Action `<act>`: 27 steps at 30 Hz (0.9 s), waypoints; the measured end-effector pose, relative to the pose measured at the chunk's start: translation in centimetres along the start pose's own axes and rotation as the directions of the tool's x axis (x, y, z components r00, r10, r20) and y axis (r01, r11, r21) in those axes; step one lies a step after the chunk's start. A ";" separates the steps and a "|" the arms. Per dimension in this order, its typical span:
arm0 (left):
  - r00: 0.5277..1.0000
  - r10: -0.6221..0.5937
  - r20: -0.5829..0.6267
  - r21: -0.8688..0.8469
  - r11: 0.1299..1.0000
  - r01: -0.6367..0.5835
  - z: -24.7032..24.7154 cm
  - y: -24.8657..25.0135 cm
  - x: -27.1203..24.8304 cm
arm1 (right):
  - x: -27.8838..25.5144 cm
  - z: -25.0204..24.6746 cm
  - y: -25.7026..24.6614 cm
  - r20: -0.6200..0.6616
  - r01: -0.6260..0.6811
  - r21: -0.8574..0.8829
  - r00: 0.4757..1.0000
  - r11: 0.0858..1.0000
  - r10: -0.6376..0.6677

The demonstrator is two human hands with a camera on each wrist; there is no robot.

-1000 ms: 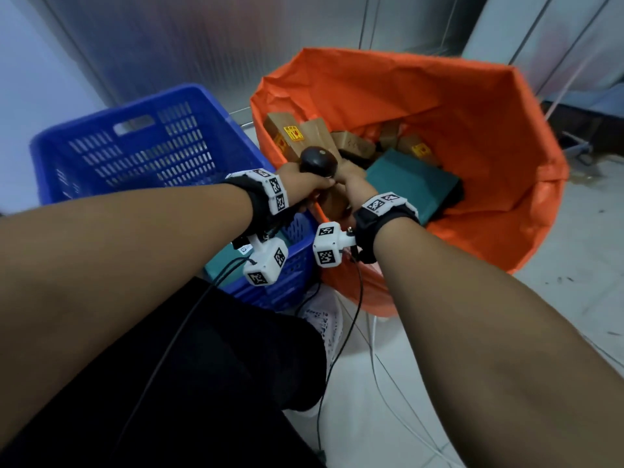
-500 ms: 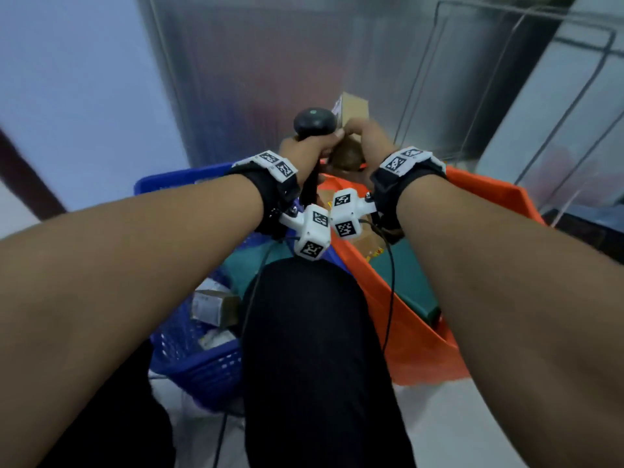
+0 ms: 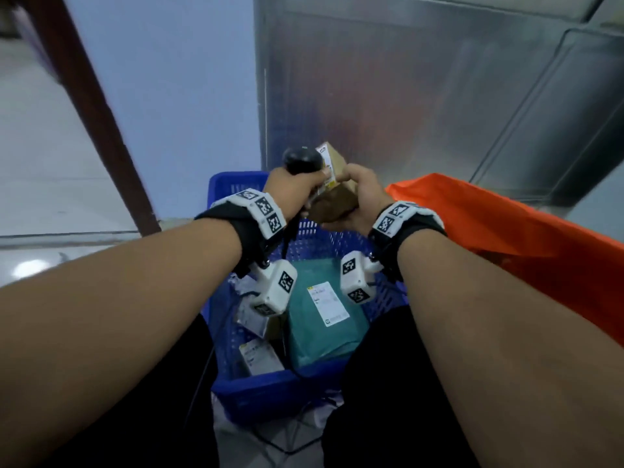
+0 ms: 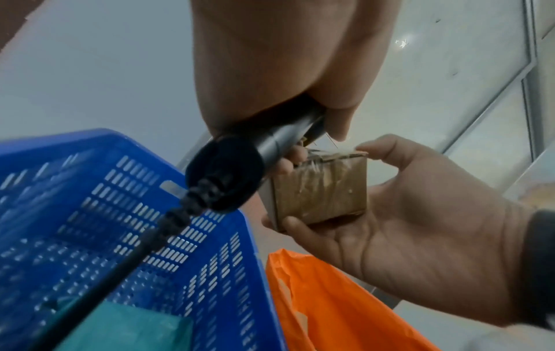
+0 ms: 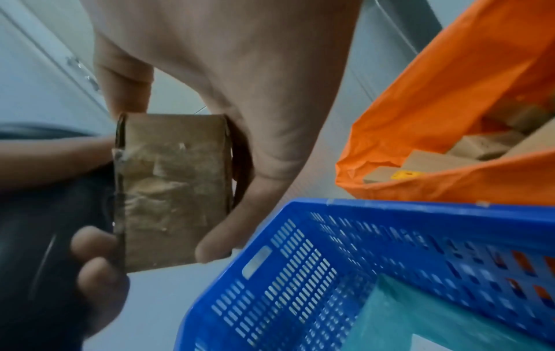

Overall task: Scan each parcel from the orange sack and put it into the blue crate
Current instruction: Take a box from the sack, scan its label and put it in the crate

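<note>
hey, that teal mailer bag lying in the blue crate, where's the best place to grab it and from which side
Probably from above, pinching a long edge of the teal mailer bag. It lies flat, label up, on the floor of the blue crate, whose walls block a sideways reach. Its left edge borders small parcels, so the right edge looks freer.

no legible text on any label

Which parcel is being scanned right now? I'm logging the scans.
The small brown cardboard box, held up by the right hand beside the scanner in the left hand. The teal bag and other parcels already lie in the blue crate.
</note>
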State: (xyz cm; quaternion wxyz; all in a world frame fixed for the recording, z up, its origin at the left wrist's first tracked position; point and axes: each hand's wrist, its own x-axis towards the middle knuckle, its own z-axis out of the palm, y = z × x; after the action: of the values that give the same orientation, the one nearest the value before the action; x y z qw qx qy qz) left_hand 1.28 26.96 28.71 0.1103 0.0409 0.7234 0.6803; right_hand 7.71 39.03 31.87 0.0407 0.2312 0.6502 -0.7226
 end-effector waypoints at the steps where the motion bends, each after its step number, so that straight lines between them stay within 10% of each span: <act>1: 1.000 -0.009 -0.003 -0.001 1.000 0.009 0.3 0.1 0.1 | 0.4 -0.2 0.0 0.002 -0.003 -0.004 1.000 1.000 0.003; 27: 0.917 -0.016 0.399 -0.063 0.997 0.044 -1.7 2.8 -1.8 | 2.4 -6.8 0.3 -0.277 0.036 -0.243 0.955 0.969 -0.105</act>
State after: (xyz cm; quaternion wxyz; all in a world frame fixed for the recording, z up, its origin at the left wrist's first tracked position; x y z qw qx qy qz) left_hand 2.43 25.14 31.73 0.2671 0.1636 0.6618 0.6811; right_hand 7.64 46.08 30.37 -0.0533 0.3039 0.7382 -0.5999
